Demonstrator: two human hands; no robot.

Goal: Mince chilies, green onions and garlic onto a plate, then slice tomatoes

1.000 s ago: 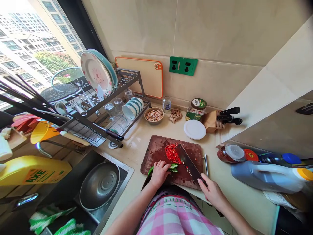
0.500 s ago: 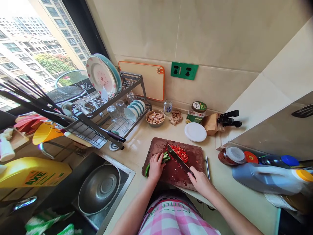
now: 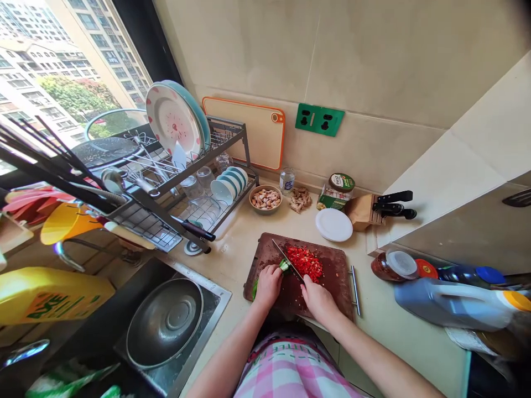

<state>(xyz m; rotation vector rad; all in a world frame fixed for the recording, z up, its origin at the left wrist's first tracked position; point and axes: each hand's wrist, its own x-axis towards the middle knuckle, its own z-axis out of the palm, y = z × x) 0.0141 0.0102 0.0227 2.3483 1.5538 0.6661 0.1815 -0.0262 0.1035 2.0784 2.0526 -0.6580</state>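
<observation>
A dark brown cutting board (image 3: 332, 287) lies on the counter in front of me. A heap of chopped red chili (image 3: 306, 262) sits on its middle. My left hand (image 3: 267, 284) is curled over green chilies (image 3: 284, 267) and pins them to the board. My right hand (image 3: 317, 298) grips the handle of a cleaver (image 3: 286, 259). Its blade stands edge-down right beside the fingers of my left hand, at the end of the green chilies.
A sink with a steel bowl (image 3: 165, 323) lies to the left. Behind it stands a dish rack (image 3: 182, 182) with plates and bowls. At the back are a bowl of garlic (image 3: 265, 199), ginger (image 3: 299, 199), a jar (image 3: 335, 190), a white lid (image 3: 333, 224) and a knife block (image 3: 375, 207). Bottles (image 3: 452, 301) lie to the right.
The cleaver has swung from the right of the red chili to its left, onto the green chilies. My right hand followed it leftward. My left hand shifted up the board with the green chilies.
</observation>
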